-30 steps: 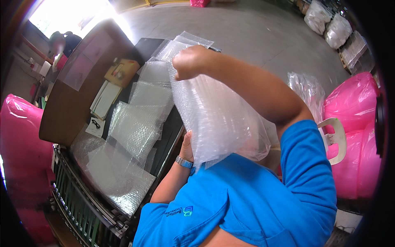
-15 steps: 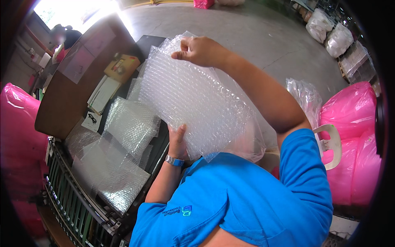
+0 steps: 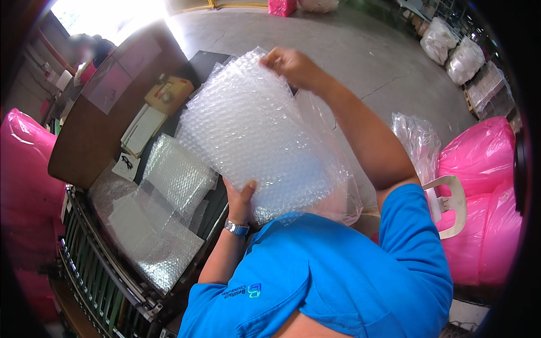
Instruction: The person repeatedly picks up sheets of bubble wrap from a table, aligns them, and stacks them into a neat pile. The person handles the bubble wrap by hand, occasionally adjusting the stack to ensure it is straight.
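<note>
A stack of clear bubble wrap sheets (image 3: 242,135) is held tilted in front of me, above the edge of the dark table. My left hand (image 3: 239,201) grips its lower left edge, thumb on top and the other fingers hidden beneath. At the far right corner, my right hand (image 3: 293,66) is closed with its fingertips pinching the film; motion blurs them a little. A thinner clear plastic bag (image 3: 344,197) hangs at the stack's right side. More bubble wrap pieces (image 3: 180,174) lie overlapping on the table to the left.
A brown upright panel (image 3: 73,146) borders the table, with papers (image 3: 141,132) and a yellowish box (image 3: 169,93) beside it. Green rollers (image 3: 96,281) run at the lower left. Pink plastic-wrapped bundles (image 3: 479,146) stand at right, near a cream-coloured handle (image 3: 453,208). A person (image 3: 101,50) is at the far left.
My right hand has moved right and slightly down to the stack's far corner. The top sheet has shifted and lies flatter. My left hand has barely moved.
</note>
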`<act>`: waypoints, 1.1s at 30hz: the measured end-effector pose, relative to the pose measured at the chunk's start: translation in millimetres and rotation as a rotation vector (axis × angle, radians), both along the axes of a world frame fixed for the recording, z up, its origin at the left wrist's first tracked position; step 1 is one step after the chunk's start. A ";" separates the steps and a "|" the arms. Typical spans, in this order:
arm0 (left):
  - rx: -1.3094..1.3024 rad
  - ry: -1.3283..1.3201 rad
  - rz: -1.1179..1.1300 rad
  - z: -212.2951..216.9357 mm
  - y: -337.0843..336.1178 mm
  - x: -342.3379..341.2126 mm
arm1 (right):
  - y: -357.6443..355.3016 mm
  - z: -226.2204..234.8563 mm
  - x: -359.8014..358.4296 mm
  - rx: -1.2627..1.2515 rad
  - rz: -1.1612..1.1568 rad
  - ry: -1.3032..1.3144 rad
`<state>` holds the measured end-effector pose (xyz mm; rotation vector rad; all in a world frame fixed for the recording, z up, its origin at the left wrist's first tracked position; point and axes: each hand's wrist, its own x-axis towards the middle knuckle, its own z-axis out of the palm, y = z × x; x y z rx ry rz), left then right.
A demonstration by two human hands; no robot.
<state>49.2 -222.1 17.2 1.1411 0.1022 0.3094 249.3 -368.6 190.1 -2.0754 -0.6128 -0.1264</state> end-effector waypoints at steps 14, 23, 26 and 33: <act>-0.679 0.123 -0.298 -1.4 9.8 -2.9 | -19.5 6.6 3.0 0.675 0.054 0.210; -0.722 0.099 -0.243 -10.9 9.6 -0.6 | 1.6 0.1 -14.5 0.303 0.156 0.075; -0.740 0.124 -0.269 -13.5 7.1 -5.7 | 15.7 7.0 -9.0 0.140 0.166 0.023; -0.760 0.195 -0.335 -22.1 3.4 -16.8 | 69.3 23.5 12.4 -0.340 0.154 -0.135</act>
